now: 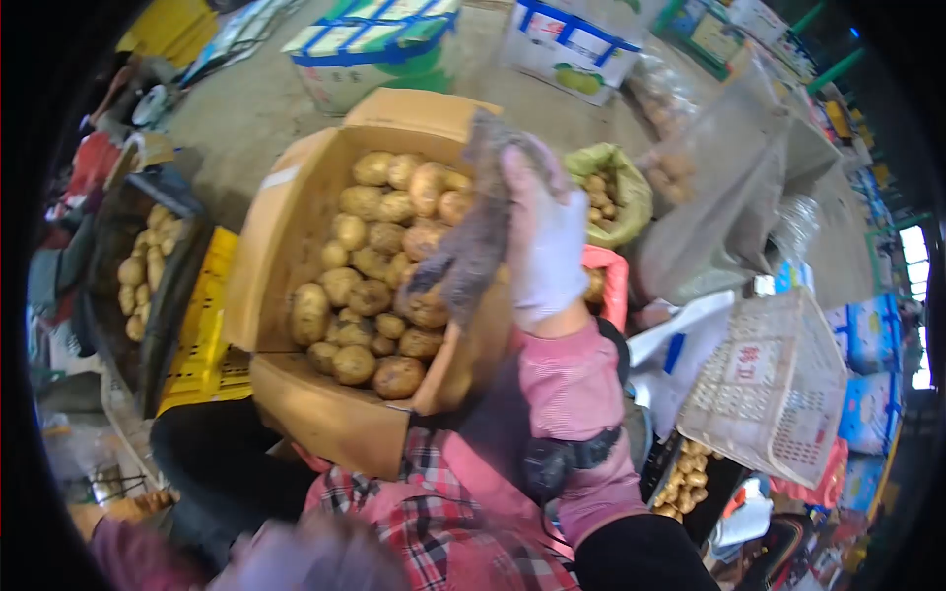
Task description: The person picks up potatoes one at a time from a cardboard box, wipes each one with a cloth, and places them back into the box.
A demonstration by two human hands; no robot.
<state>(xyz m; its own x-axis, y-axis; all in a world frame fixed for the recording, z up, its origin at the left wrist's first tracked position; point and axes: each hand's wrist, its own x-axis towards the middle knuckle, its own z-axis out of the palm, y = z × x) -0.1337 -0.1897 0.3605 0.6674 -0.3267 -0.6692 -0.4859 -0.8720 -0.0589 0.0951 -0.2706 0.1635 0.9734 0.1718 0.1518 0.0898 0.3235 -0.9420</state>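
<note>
An open cardboard box (283, 236) stands before me, filled with many potatoes (370, 261), some smeared with soil. My right hand (547, 241), in a white glove, is at the box's right side. It grips a limp, dirty grey cloth (473, 222) with finger-like ends, which hangs over the right-hand potatoes and hides some of them. My left hand (320, 557) is low at the bottom edge, near my plaid clothing. Motion smears it, so its fingers cannot be made out.
On the left, a dark container (108, 286) of potatoes stands beside a yellow crate (207, 325). To the right are a yellowish sack (626, 197) of potatoes, a clear plastic sheet (709, 207) and a tilted white basket (774, 384). Printed cartons (572, 49) stand at the back.
</note>
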